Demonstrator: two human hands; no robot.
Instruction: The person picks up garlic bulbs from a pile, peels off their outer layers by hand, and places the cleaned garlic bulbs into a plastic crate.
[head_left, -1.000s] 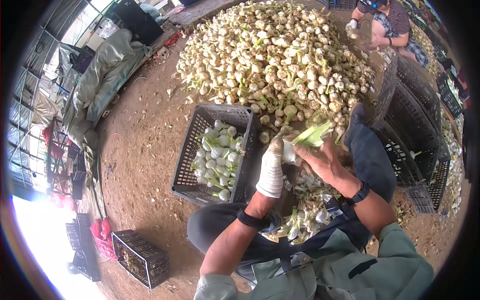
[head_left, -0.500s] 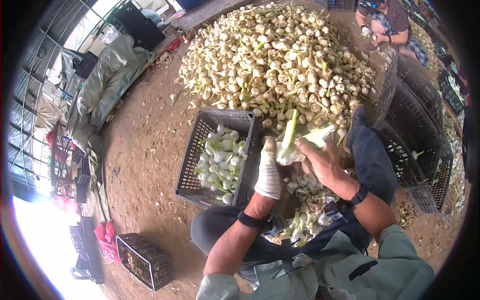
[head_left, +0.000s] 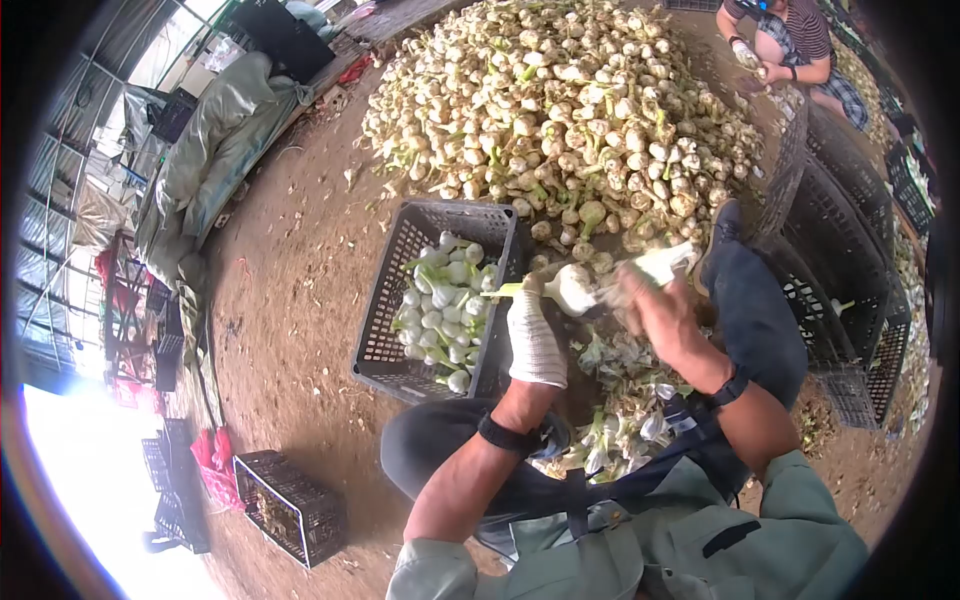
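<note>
My left hand point(head_left: 535, 335), in a white knitted glove, is closed on a garlic bulb point(head_left: 573, 290). The bulb is white, and its green stem points left across the glove. My bare right hand point(head_left: 655, 315) is just right of the bulb, its fingers smeared by motion. Pale garlic skin point(head_left: 668, 262) stands out beyond those fingers and seems held in them. Left of my gloved hand, a black plastic crate point(head_left: 375, 325) holds several clean white bulbs with short green stems. Beneath my hands, between my legs, lies a heap of stripped garlic skins point(head_left: 610, 430).
A large pile of unpeeled garlic point(head_left: 560, 120) spreads ahead. Stacked black crates point(head_left: 830, 240) rise at the right, and a smaller crate point(head_left: 290, 510) lies at lower left. Another person point(head_left: 795, 55) crouches at upper right. Grey-green tarpaulin point(head_left: 215, 150) lies at left.
The garlic has turned from stem-up to stem pointing left, and its bulb now shows white and bare. My right hand has moved slightly right, away from the bulb, with the pale skin.
</note>
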